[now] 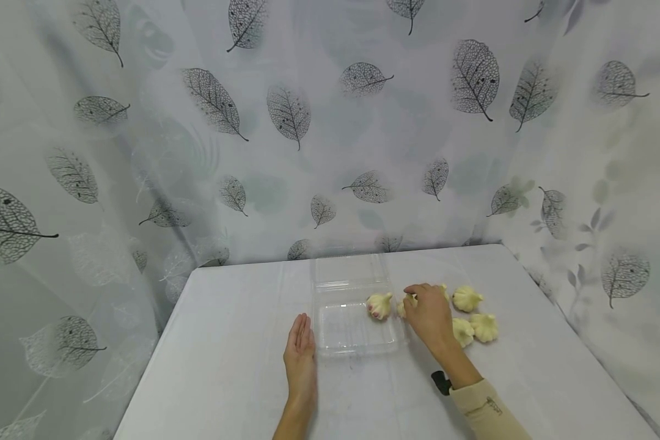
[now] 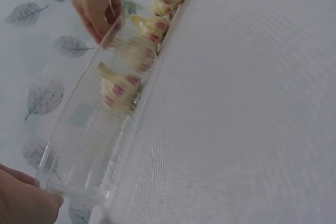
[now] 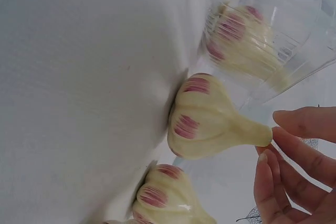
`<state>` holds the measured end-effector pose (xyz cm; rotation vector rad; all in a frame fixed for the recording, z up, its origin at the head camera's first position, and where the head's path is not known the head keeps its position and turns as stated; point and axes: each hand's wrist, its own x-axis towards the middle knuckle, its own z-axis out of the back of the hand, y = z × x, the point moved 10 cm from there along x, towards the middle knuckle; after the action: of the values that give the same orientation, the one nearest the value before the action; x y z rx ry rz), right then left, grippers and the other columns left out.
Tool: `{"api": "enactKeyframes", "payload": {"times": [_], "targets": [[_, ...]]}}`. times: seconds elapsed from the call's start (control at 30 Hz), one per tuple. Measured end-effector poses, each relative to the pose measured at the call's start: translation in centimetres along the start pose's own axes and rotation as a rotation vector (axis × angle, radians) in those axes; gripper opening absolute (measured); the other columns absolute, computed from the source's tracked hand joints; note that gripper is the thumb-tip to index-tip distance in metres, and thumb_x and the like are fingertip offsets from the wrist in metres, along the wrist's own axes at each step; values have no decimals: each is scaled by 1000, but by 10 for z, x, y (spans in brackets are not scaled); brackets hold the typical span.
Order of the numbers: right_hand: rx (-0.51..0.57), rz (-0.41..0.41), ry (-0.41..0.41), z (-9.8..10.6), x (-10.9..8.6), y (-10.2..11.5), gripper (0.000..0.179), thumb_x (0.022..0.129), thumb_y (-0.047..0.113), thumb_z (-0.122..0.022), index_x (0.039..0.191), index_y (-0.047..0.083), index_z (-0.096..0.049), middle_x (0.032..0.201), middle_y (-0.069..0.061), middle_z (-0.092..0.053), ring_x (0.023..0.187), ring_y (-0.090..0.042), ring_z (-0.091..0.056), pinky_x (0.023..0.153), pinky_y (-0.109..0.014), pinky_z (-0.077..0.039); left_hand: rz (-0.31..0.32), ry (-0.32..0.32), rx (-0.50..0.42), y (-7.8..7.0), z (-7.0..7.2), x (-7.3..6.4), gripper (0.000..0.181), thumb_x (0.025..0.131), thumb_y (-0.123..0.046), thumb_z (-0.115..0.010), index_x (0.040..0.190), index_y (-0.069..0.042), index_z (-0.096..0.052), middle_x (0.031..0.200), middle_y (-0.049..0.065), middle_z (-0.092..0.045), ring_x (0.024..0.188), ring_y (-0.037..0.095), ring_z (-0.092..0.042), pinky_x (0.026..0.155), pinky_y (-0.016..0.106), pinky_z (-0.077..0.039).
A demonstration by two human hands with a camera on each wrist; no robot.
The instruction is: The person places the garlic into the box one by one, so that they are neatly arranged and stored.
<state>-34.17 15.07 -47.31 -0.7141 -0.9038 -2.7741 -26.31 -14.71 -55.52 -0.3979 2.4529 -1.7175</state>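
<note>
A clear plastic clamshell box (image 1: 357, 349) lies with its lid (image 1: 349, 269) folded back. One cream garlic bulb (image 1: 379, 305) with purple streaks sits inside, toward the right side; it shows through the wall in the right wrist view. My left hand (image 1: 301, 360) rests against the box's left side, fingers straight. Just outside the right wall, my right hand (image 1: 430, 315) has thumb and fingertips at the neck of a second garlic bulb (image 3: 207, 121), pinching its tip. That bulb's base is down at the tabletop.
Several more garlic bulbs (image 1: 483, 327) are grouped to the right, beside and behind my right hand. A white cloth covers the table (image 1: 225, 366). Behind it hangs a leaf-printed curtain (image 1: 319, 153). A black band (image 1: 442, 382) is at my right wrist, by a beige sleeve (image 1: 486, 406).
</note>
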Motion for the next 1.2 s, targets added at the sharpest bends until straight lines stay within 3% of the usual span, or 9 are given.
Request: {"api": "enactKeyframes", "payload": {"times": [0.33,0.73,1.2], "targets": [[13,-26,23,-4,-1,-9,15,86,0,-74,101,0,-79,94,-15,-76,80,-29,-73,63,-45,-63,3,1,11,2,1,2,61,103,15,-35,161,-2,-30,170,17,-25,158,27,-23,123,24,-29],[12,3,-4,1,1,-5,15,84,-3,-76,99,-1,-79,88,-16,-76,77,-29,-73,64,-47,-63,-1,1,25,2,1,2,60,104,14,-36,161,-1,-30,170,16,-27,158,27,-24,123,24,-30],[8,38,-78,23,4,4,15,85,-3,-77,99,-2,-78,88,-17,-75,76,-30,-71,63,-47,-61,0,-8,13,2,2,1,58,105,13,-37,161,1,-29,169,16,-27,158,28,-23,124,24,-29]]}}
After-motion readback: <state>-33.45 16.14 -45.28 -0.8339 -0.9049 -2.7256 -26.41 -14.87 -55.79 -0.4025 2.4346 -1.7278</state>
